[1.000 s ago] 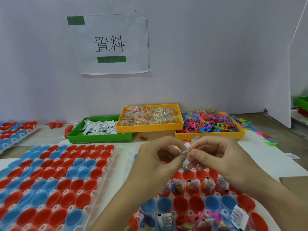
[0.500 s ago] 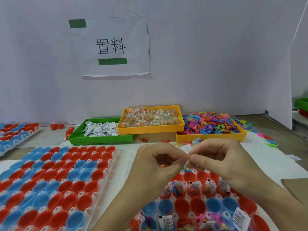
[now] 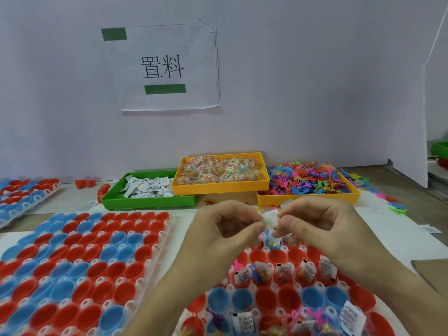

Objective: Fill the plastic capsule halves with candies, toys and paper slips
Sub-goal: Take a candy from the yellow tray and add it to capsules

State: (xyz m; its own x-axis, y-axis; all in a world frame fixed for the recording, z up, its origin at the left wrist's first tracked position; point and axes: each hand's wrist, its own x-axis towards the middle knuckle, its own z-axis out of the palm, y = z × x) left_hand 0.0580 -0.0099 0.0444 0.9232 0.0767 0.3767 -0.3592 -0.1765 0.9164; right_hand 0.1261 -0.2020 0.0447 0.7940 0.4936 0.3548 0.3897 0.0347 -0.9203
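Observation:
My left hand (image 3: 225,229) and my right hand (image 3: 320,229) meet above the near tray of red and blue capsule halves (image 3: 266,297). Between their fingertips they pinch a small clear candy packet together with a white paper slip (image 3: 269,220). Right beneath the fingers stands a blue capsule half (image 3: 272,244). Several halves in the near tray hold slips, toys and candy. At the back lie a green tray of paper slips (image 3: 145,202), an orange tray of candy packets (image 3: 218,187) and an orange tray of coloured toys (image 3: 308,197).
A second tray of unfilled red and blue halves (image 3: 72,263) lies to the left, and a third (image 3: 21,192) at the far left. Loose red halves (image 3: 84,183) sit by the wall. A brown cardboard edge (image 3: 431,270) is at the right.
Both hands have stayed together over the near tray; the white slip and packet now show more plainly between the fingertips, above the blue half.

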